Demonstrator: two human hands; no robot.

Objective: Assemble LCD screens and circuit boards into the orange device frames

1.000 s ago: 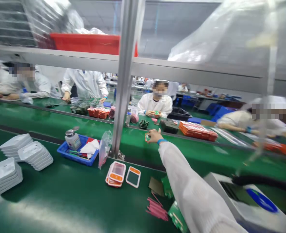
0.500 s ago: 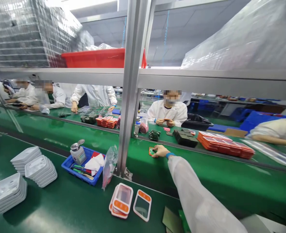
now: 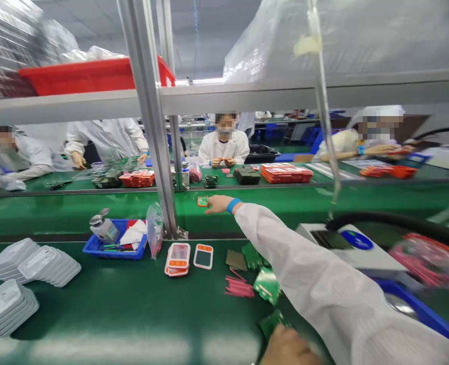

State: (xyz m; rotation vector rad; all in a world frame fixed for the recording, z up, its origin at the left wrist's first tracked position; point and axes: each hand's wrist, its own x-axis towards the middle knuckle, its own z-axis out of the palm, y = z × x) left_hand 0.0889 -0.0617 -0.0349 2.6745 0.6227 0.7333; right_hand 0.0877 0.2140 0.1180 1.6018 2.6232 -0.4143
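Note:
My right hand (image 3: 220, 204) reaches far forward, a blue band at its wrist. Its fingertips close on the right edge of a small orange-framed green circuit board (image 3: 202, 201), over the green belt surface. At the bottom edge, my left hand (image 3: 289, 347) is blurred and partly cut off, beside a green circuit board (image 3: 273, 323); its fingers cannot be made out. Near my right sleeve are more green boards (image 3: 267, 285), a bundle of pink strips (image 3: 239, 286) and a flat brownish-green piece (image 3: 236, 259). White-and-orange frames (image 3: 178, 257) lie farther left, one apart from the stack.
Stacked white trays (image 3: 49, 266) stand left. A blue bin (image 3: 95, 248) holds a metal-topped bottle and tools. A metal post (image 3: 148, 116) rises near my reach, under a shelf (image 3: 247, 96). A white device (image 3: 361, 253) sits right. Co-workers sit across the belt.
The view has swung right and down, bringing in my left hand, the pink strips and the white device. My right hand stays at the orange-framed board on the belt.

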